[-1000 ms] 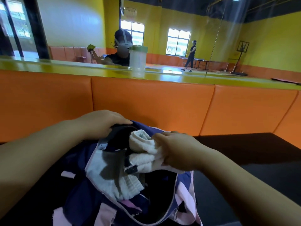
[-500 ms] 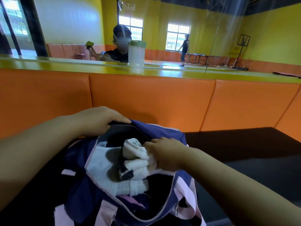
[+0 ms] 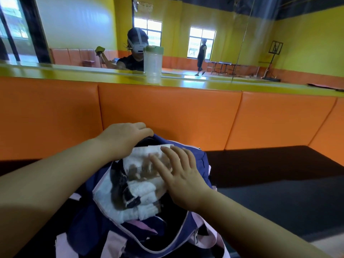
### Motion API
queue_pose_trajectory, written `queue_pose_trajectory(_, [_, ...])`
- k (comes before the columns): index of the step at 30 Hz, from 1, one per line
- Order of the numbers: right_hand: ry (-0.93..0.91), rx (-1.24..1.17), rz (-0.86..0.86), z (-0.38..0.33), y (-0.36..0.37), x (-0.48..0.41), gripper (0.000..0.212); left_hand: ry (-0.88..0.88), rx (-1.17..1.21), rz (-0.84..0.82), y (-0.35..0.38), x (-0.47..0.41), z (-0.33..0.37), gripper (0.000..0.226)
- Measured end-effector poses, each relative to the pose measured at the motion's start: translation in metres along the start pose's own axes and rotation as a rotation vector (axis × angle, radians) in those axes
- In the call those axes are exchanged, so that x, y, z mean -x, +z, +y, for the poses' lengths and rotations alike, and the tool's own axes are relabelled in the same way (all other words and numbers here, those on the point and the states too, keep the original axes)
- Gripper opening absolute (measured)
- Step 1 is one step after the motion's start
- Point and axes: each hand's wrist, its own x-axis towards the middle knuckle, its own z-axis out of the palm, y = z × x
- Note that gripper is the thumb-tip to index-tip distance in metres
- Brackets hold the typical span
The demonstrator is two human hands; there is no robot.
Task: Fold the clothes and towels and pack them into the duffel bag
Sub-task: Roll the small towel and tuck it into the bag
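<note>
A navy duffel bag [image 3: 89, 218] with pink trim lies unzipped on the dark mat in front of me. Folded white towels [image 3: 143, 190] fill its opening, stacked in rolls. My left hand [image 3: 122, 140] grips the far rim of the bag and holds it apart. My right hand [image 3: 182, 175] lies flat on top of the towels, fingers spread, pressing on them and holding nothing. A pink garment [image 3: 137, 224] shows under the towels near the front of the opening.
An orange padded wall [image 3: 167, 112] rises just behind the bag, topped by a yellow-green ledge with a clear shaker bottle [image 3: 153, 64]. A mirror above reflects the room and a person walking. Black mat [image 3: 279, 183] stretches to the right.
My right hand has let go of the towel roll and opened flat on top of it. The towels have sunk deeper into the bag. My left hand stays on the rim.
</note>
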Motion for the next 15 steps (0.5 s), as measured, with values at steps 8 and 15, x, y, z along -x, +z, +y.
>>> queue_pose_trajectory(8, [-0.166,-0.207,-0.355,0.003,-0.005,0.002,0.054,0.023,-0.031,-0.081,-0.010,-0.007,-0.006,0.049])
queue_pose_trajectory(15, [-0.089,-0.405,-0.762,-0.012,-0.011,-0.027,0.069,0.103,-0.360,-0.025,-0.003,-0.016,0.015,0.056])
